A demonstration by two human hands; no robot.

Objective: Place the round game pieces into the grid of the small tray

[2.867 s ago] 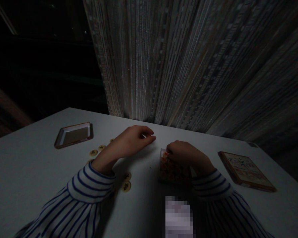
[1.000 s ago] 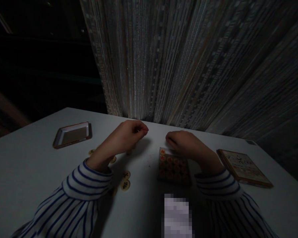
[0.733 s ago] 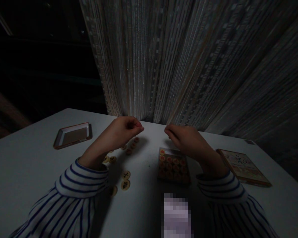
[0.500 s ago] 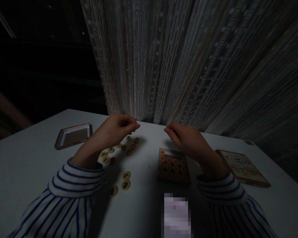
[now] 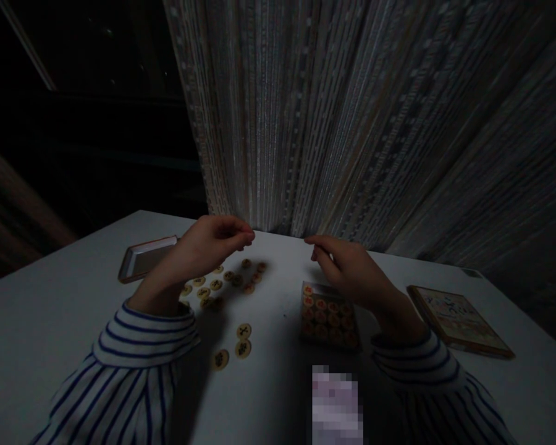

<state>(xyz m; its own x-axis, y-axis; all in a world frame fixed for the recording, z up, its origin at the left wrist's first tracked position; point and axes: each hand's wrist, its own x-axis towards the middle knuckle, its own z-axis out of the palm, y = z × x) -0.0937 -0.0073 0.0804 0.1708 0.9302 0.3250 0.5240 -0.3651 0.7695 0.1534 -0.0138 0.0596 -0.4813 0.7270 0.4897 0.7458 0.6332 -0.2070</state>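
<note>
Above the far part of the table hangs my left hand (image 5: 217, 241), thumb and fingertips pressed together; whatever they hold, if anything, is hidden. Round Chinese chess pieces (image 5: 215, 285) with black characters lie below and beside it, with several red-marked pieces (image 5: 256, 278) to their right. Nearer to me are 3 more black-marked pieces (image 5: 243, 348). My right hand (image 5: 347, 266) hovers over the far right corner of a small open box (image 5: 306, 337), its index finger stretched out and thumb apart, nothing visible between them. Red-marked pieces (image 5: 321, 317) lie in rows inside the box.
An empty-looking shallow tray or lid (image 5: 136, 266) rests at the left, partly behind my left forearm. At the right lies a flat decorated box lid or board (image 5: 458, 318). A string curtain (image 5: 278, 123) hangs behind the white table (image 5: 269, 395). A pixelated patch covers the front.
My right index finger has straightened and parted from the thumb. My left hand stays pinched, slightly further left. The whole view has shifted a little, moving the table things right and down.
</note>
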